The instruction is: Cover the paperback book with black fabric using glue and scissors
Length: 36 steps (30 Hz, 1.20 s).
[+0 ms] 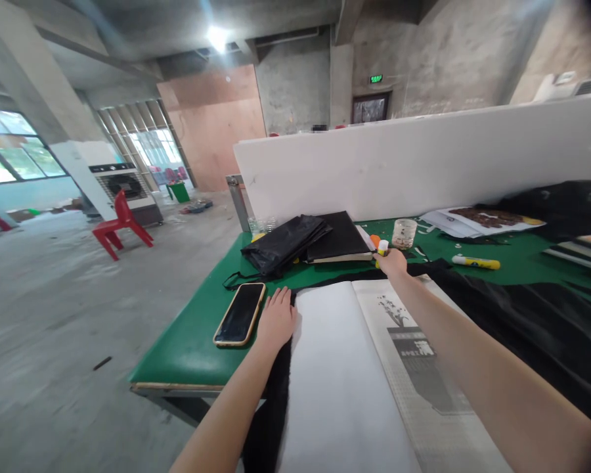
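Note:
An open book [335, 368] lies in front of me on black cloth [274, 387], its left page blank and its right page printed with a grey design and a branch drawing. My left hand [276, 322] rests flat at the book's left edge, fingers stretched out, beside a phone [240, 315] in a light case. Beyond the book, my right hand [393, 264] has its fingers closed on a yellow glue stick [382, 247] with a white cap; part of the stick is hidden. A second yellow glue stick [476, 263] lies farther right.
On the green table [187, 348], a black-covered book [337, 240] and folded black material [285, 243] lie behind my hands. A clear cup [404, 233] stands near a white board [414, 164] along the back. A red chair [121, 223] is on the floor at left.

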Each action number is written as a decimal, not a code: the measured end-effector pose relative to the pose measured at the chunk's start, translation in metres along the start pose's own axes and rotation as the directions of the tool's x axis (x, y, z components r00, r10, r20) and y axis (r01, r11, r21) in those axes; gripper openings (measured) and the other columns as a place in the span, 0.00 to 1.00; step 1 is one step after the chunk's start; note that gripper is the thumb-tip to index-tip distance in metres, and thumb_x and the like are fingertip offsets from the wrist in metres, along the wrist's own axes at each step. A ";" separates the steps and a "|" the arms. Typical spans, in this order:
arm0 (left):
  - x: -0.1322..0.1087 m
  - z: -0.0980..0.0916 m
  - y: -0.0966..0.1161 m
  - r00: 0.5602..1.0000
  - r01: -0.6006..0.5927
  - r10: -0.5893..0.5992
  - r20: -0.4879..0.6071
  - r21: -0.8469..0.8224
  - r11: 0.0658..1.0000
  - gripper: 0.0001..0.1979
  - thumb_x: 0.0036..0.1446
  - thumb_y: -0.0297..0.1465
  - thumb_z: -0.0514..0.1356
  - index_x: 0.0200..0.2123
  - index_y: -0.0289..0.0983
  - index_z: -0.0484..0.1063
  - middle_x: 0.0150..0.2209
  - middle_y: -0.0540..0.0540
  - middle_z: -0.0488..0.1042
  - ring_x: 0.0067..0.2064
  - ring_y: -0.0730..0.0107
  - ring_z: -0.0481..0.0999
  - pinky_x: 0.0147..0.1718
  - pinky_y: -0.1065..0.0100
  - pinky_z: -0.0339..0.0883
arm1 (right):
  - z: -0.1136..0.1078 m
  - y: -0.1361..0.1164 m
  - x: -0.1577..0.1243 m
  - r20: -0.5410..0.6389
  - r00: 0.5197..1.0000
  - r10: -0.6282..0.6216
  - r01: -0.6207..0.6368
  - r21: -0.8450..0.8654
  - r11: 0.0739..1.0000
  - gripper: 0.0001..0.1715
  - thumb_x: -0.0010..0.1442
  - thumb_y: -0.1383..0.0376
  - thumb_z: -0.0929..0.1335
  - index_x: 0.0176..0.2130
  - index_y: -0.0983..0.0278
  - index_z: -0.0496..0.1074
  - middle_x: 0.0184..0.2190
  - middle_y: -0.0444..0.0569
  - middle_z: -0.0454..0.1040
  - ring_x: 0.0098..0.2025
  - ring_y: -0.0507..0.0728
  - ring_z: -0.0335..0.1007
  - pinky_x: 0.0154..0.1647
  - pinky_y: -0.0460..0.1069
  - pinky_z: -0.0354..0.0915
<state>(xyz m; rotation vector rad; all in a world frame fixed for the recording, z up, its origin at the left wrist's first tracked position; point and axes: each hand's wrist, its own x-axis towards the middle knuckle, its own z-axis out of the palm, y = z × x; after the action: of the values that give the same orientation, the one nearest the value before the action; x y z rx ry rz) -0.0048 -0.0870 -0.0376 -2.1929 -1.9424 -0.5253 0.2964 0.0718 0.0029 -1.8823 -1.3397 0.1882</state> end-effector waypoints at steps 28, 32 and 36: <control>-0.003 -0.017 0.015 0.991 -0.067 0.065 -0.113 -0.011 0.998 0.09 0.61 0.27 0.47 0.36 0.35 0.66 0.35 0.42 0.72 0.43 0.62 0.71 0.42 0.62 0.66 | 0.046 -0.136 -0.147 0.477 0.721 -0.502 -0.396 0.879 0.267 0.22 0.48 0.57 0.72 0.40 0.63 0.63 0.24 0.42 0.72 0.30 0.57 0.74 0.33 0.51 0.70; -0.004 -0.018 0.019 0.993 -0.069 0.067 -0.101 -0.023 0.997 0.08 0.60 0.28 0.49 0.36 0.34 0.67 0.40 0.39 0.73 0.46 0.58 0.70 0.45 0.56 0.65 | 0.056 -0.130 -0.160 0.554 0.626 -0.549 -0.424 0.833 0.357 0.23 0.52 0.54 0.70 0.42 0.62 0.62 0.21 0.42 0.71 0.23 0.54 0.71 0.28 0.49 0.68; -0.014 -0.026 0.030 0.994 -0.071 0.067 -0.084 -0.045 0.997 0.08 0.59 0.28 0.50 0.38 0.33 0.67 0.41 0.38 0.72 0.47 0.56 0.70 0.45 0.53 0.66 | 0.056 -0.125 -0.163 0.601 0.549 -0.580 -0.442 0.798 0.409 0.22 0.53 0.54 0.69 0.43 0.60 0.62 0.25 0.43 0.73 0.25 0.52 0.70 0.28 0.48 0.66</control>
<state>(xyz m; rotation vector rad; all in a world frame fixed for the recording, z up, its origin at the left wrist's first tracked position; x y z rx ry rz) 0.0193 -0.1133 -0.0158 -2.2201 -1.8244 -0.6466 0.1058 -0.0227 -0.0014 -0.5932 -1.3784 1.6680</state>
